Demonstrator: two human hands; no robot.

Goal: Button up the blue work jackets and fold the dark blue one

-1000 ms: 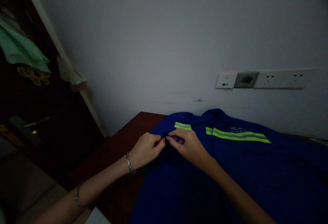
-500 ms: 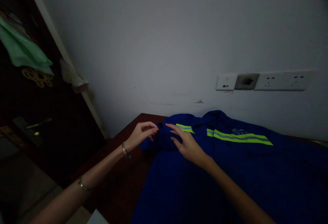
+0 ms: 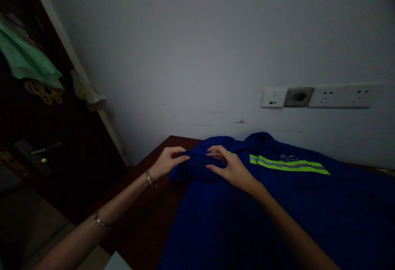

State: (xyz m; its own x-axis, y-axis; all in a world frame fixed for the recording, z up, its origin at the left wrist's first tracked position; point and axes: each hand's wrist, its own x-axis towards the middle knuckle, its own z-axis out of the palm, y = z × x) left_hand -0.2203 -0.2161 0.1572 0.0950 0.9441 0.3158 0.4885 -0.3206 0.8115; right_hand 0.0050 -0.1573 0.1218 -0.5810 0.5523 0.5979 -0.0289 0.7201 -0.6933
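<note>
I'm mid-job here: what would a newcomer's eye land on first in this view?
Probably the bright yellow-green stripe on the dark blue garment, right of centre. Next, the left hand and right hand, working at a fold near the garment's left side. Then the pale green cloth at the upper left, against the dark door.

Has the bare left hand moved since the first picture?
Yes: the left hand moved left and up in view, nearer the far corner of the dark red table.

the left hand (image 3: 165, 163) pinches, facing the right hand (image 3: 237, 171), whose thumb (image 3: 217, 169) and fingers (image 3: 219, 150) curve apart.
</note>
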